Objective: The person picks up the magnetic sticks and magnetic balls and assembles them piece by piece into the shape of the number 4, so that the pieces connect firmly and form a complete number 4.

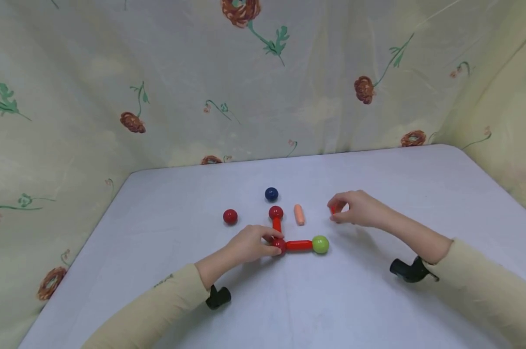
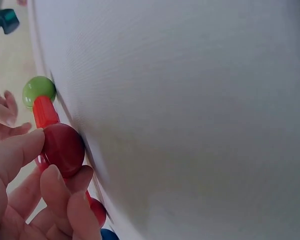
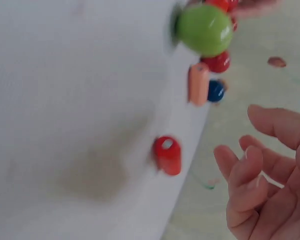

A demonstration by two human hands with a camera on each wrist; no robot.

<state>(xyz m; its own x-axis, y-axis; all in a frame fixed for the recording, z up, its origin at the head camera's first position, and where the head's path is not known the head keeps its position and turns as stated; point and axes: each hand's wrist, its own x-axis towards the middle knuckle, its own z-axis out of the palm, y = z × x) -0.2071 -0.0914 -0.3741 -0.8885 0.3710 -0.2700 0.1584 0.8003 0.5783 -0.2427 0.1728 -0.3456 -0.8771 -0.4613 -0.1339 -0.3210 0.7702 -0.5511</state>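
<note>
My left hand (image 1: 251,243) pinches a red ball (image 2: 65,150) between thumb and fingers. This ball is the corner of an L-shaped piece: one red rod (image 1: 299,245) runs right to a green ball (image 1: 320,244), and another red rod (image 1: 277,224) runs away to a second red ball (image 1: 276,212). Over on the right, my right hand (image 1: 362,208) hovers with parted fingers around a loose red rod (image 3: 168,156). In the right wrist view that rod lies on the table, apart from the fingertips (image 3: 222,155).
A peach rod (image 1: 299,214) lies between the L-shaped piece and my right hand. Behind the piece sits a dark blue ball (image 1: 271,194), with a loose red ball (image 1: 230,216) to the left. Flowered cloth (image 1: 315,97) hangs along the white table's (image 1: 354,300) back edge.
</note>
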